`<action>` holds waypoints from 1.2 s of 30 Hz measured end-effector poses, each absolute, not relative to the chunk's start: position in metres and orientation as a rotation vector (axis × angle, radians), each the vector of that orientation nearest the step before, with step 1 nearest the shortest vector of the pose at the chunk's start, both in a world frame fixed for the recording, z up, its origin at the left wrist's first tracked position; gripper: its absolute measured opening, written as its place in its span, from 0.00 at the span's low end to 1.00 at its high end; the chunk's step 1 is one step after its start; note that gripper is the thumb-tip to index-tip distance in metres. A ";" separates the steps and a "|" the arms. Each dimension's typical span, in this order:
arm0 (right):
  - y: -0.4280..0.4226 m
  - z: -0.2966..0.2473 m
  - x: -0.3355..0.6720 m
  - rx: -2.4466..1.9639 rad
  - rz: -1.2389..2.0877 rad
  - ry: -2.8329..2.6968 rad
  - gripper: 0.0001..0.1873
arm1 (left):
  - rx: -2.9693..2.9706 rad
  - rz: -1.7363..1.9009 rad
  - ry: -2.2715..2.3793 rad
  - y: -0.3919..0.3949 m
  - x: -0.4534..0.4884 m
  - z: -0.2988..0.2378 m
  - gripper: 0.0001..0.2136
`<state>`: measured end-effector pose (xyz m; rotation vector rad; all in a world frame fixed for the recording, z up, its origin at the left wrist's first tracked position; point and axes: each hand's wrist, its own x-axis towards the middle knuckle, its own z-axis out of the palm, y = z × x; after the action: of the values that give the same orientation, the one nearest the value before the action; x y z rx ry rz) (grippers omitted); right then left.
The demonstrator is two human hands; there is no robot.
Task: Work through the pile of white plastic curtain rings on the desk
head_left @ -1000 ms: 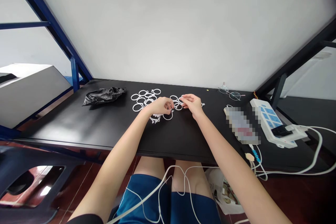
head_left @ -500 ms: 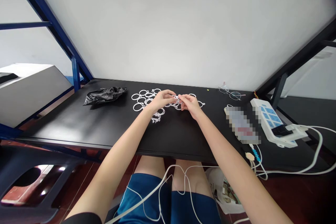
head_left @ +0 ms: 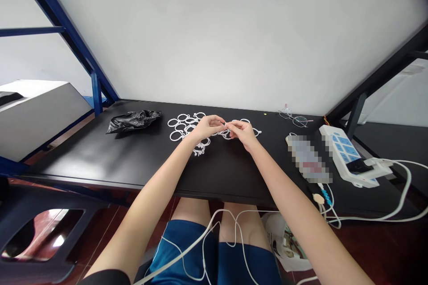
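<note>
Two-handed pinch: left hand (head_left: 207,128) and right hand (head_left: 244,134), fingertips nearly closed on a small white piece (head_left: 226,126) — probably light, stiff plastic, best held by its edges.

The left hand (head_left: 210,128) and right hand (head_left: 242,132) meet at the fingertips around a small white piece (head_left: 226,125), leaving little room between them. White rings (head_left: 182,133) crowd the surface (head_left: 100,156) left of and beneath the hands, with more just right of them. Bare room lies between the rings and the black bag (head_left: 134,121), and in front between the forearms. Rightward, past a bare strip, glasses (head_left: 300,125), a phone (head_left: 309,160), a power strip (head_left: 341,146) and cables (head_left: 404,196) obstruct; the wall (head_left: 227,40) closes the back.
</note>
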<state>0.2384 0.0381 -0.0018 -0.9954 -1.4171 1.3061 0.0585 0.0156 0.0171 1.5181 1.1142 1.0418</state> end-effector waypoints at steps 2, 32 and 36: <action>0.038 -0.001 0.239 -0.999 1.304 -1.394 0.18 | 1.562 1.070 1.174 0.015 0.059 0.017 0.19; 0.039 0.001 0.241 -0.943 1.436 -1.390 0.19 | 1.576 0.879 1.038 0.014 0.057 0.017 0.23; 0.039 0.000 0.241 -0.941 1.434 -1.397 0.20 | 1.579 0.889 1.018 0.012 0.057 0.019 0.23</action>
<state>0.2408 0.0392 0.0001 -0.9410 -1.3969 1.4345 0.0572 0.0124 0.0189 1.5791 1.0178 0.8890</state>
